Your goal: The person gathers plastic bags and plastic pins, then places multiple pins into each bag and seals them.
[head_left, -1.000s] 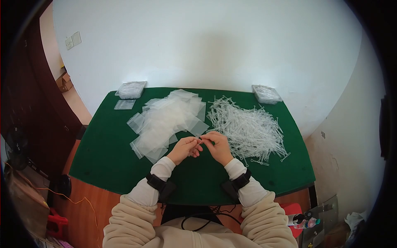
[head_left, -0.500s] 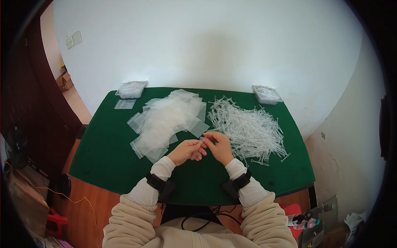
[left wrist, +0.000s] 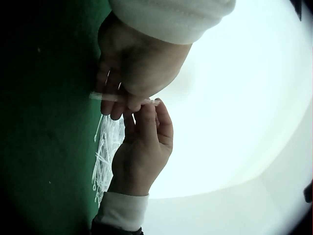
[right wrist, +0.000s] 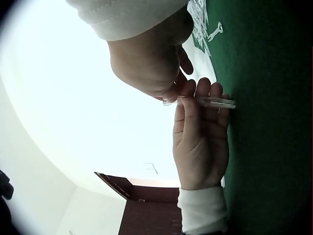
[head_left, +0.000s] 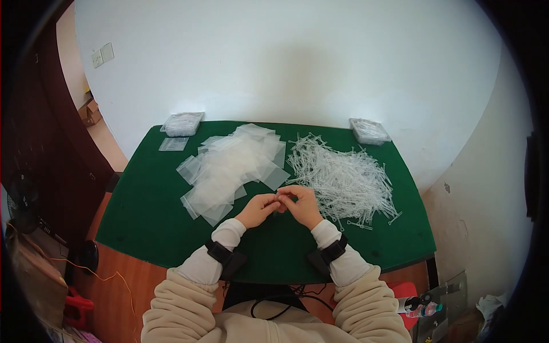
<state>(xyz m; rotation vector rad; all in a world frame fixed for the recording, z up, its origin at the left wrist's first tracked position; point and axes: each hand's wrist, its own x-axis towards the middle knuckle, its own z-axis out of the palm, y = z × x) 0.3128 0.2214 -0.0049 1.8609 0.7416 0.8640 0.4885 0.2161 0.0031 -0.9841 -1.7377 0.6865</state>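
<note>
A small bundle of clear plastic sticks (right wrist: 215, 103) lies across the fingers of the left hand (right wrist: 203, 142), pinched under its thumb. The right hand (right wrist: 146, 63) pinches the looped end of the same bundle. In the head view the left hand (head_left: 257, 210) and right hand (head_left: 304, 207) meet above the table's near middle, fingertips touching. Just beyond them on the left spreads a heap of clear flat bags (head_left: 229, 166). To the right lies a large pile of loose clear sticks (head_left: 346, 180), close to the right hand.
The table (head_left: 143, 228) has a green top. A clear box of sticks (head_left: 182, 123) stands at the back left with a filled bag (head_left: 174, 144) before it. Another clear box (head_left: 369, 131) stands at the back right. A white wall (head_left: 286, 57) rises behind.
The left hand has shifted slightly right and its fingers have drawn in under the right hand's fingertips. The right hand has moved a little, still pinching at the left hand's fingertips.
</note>
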